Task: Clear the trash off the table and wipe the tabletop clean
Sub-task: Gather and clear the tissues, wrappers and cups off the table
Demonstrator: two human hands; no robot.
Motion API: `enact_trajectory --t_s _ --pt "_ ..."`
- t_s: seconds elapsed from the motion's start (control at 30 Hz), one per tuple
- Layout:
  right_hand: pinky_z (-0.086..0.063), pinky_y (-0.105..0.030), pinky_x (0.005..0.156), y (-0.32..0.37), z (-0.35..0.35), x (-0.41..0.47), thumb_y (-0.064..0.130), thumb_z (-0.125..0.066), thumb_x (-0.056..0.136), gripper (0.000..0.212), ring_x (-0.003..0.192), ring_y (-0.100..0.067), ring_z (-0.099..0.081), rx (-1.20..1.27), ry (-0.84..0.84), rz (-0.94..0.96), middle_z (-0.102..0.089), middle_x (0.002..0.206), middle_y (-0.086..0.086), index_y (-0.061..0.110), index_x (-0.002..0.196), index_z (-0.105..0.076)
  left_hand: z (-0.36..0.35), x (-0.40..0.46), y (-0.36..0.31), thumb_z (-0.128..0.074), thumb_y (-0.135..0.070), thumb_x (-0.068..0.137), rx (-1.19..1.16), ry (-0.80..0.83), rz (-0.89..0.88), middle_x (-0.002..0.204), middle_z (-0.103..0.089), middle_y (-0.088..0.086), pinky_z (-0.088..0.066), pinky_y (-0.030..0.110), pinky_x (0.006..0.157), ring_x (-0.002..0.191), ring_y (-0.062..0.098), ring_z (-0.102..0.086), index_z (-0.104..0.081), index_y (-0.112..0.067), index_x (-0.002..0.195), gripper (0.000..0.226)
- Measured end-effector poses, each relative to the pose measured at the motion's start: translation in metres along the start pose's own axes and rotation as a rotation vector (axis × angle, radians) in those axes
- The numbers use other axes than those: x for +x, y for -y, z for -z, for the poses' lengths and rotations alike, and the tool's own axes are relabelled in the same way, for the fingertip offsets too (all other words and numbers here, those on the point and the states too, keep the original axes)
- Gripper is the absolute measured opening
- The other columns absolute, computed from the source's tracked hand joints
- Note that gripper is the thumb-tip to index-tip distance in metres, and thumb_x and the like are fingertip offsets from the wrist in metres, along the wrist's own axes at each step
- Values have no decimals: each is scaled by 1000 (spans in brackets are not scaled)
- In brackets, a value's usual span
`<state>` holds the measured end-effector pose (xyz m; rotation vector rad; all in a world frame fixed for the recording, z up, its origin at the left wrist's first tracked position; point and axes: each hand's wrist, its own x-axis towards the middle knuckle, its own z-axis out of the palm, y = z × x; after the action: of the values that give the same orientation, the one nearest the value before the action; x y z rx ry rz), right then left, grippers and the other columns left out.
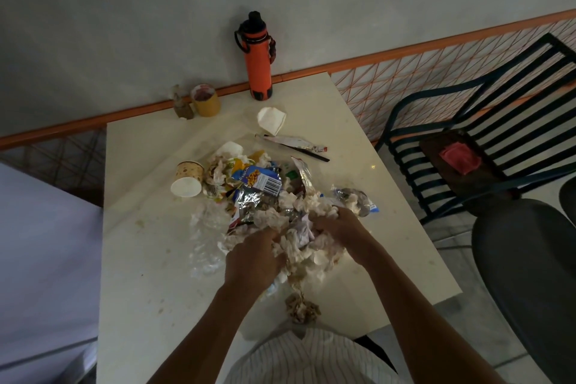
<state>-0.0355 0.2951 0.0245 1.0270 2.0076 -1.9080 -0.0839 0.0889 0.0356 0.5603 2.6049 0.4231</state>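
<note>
A head-worn camera looks down on a cream desk [131, 227] set against a grey wall. Both hands are buried in a heap of trash [268, 196] near the middle of the desk: crumpled tissues, foil snack wrappers and clear plastic. The left hand [254, 259] has its fingers curled into the near side of the heap, gripping tissue. The right hand [335, 224] grips a wad of tissue from the right side.

The clearing looks barely begun. Nearly all the trash is on the desk. A spotted paper cup [188, 179] lies on its side touching the heap's left edge. A crushed white cup [271, 120] and a flattened wrapper [296, 143] over a black stick lie apart, farther back. A dirty tissue wad [301, 307] sits at the near edge.

Brown smears and crumbs mark the surface, so wiping appears not yet started. A red cloth [460, 158] lies on a dark slatted chair [436, 146] to the right. An orange bottle [258, 56] and a yellow tub [205, 100] stand at the far edge.
</note>
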Motion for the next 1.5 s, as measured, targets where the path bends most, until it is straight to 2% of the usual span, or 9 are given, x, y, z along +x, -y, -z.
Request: enact_trajectory --t_s 0.23,0.37,0.53,0.63,0.7,0.87,1.0,1.23,1.5 --pt "-59 -34 72 -11 10 -20 42 -78 81 28 74 -20 -73 58 -84 -32 -77 83 -4 16 92 -76 -21 -12 -7 -64 -64 85 262 -52 -53 138 -57 -2 -52 36 85 114 23 -65 -33 -26 144 76" --pt "-55 -34 65 -30 22 -34 19 -73 83 14 59 -19 -66 80 -132 -115 -72 72 -12 5 84 -73 -26 -15 -17 -62 -57 90 295 -64 -147 139 -54 1 -53 36 84 113 23 -64 -31 -32 148 70" --pt "-58 -37 72 -51 35 -47 6 -71 72 14 66 -23 -68 88 -137 -168 -72 75 -13 4 86 -72 -40 -24 -35 -60 -50 93 307 12 -280 139 -56 -5 -47 40 99 127 24 -56 -45 -30 139 52" --pt "-58 -33 66 -61 40 -54 0 -69 74 13 66 -21 -69 134 -176 -156 -72 75 -13 7 85 -69 -56 -23 -44 -59 -53 93 304 81 -338 135 -57 -4 -49 38 91 119 24 -60 -48 -31 131 45" --pt "-57 -32 65 -67 41 -57 -2 -68 73 15 65 -19 -66 135 -210 -166 -69 74 -12 9 83 -66 -68 -23 -48 -61 -55 91 307 124 -350 132 -58 -2 -50 38 89 115 24 -61 -49 -30 129 48" --pt "-59 -44 76 -88 48 -69 2 -70 65 28 75 -27 -66 126 -271 -235 -70 83 -15 12 91 -70 -99 -23 -55 -65 -56 88 436 189 -327 147 -49 8 -41 44 105 132 29 -50 -43 -22 144 69" --pt "-50 -29 59 -98 56 -79 1 -77 67 13 56 -18 -60 131 -325 -229 -64 60 -6 6 74 -67 -110 -19 -56 -66 -40 92 531 213 -303 141 -53 12 -45 40 102 127 30 -54 -54 -16 134 50" --pt "-50 -28 62 -106 73 -79 34 -77 82 28 53 -14 -60 130 -336 -231 -68 61 -5 10 72 -66 -111 -16 -65 -64 -32 89 399 173 -340 120 -64 5 -55 36 87 106 24 -64 -64 -19 117 31" --pt "-52 -29 61 -92 92 -51 25 -74 84 18 53 -13 -62 87 -237 -247 -69 63 -7 9 83 -67 -95 -16 -87 -63 -43 85 98 97 -186 126 -55 1 -54 35 85 105 23 -62 -50 -25 138 57"
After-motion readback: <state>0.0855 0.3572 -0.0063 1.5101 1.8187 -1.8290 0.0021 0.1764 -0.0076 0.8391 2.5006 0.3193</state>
